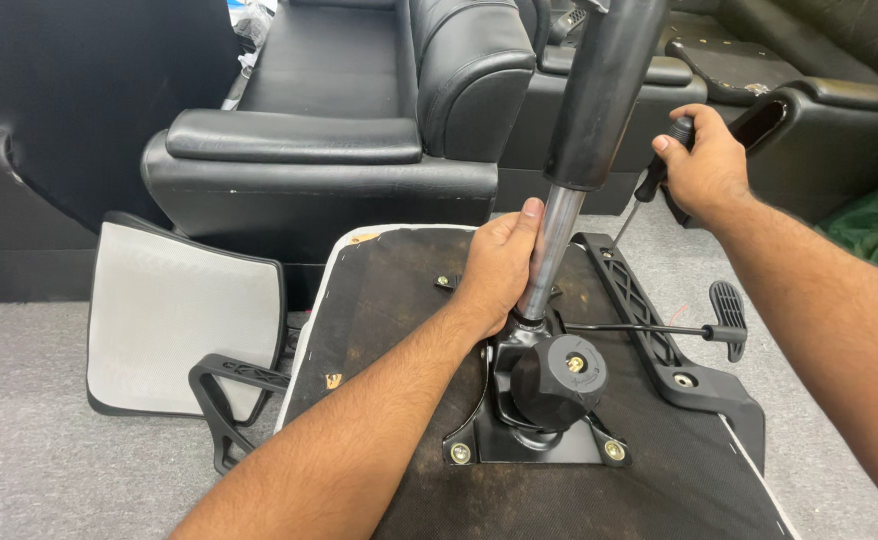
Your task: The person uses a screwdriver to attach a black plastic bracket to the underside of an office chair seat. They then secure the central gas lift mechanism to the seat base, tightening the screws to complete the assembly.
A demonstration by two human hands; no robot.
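Now steadying the shiny steel gas-lift cylinder with its black plastic sleeve [559, 230] where it stands in the black metal tilt mechanism [544, 390], which is bolted to the upturned office-chair seat with its dark fabric underside [399, 300].

My left hand [499, 265] is wrapped round the bare steel just above the mechanism's socket, fingers closed on it; my right hand [704, 170] is fisted on the black handle of a slim screwdriver [649, 190], its shaft slanting down toward the black plastic armrest bracket [649, 320] along the seat's right edge. I judge this the fastening stage; the next move would call for a steady column and the tip set squarely in a screw head. A wire lever with a black paddle [727, 310] sticks out rightward. A grey mesh backrest [174, 310] leans against black leather armchairs [359, 120] behind.
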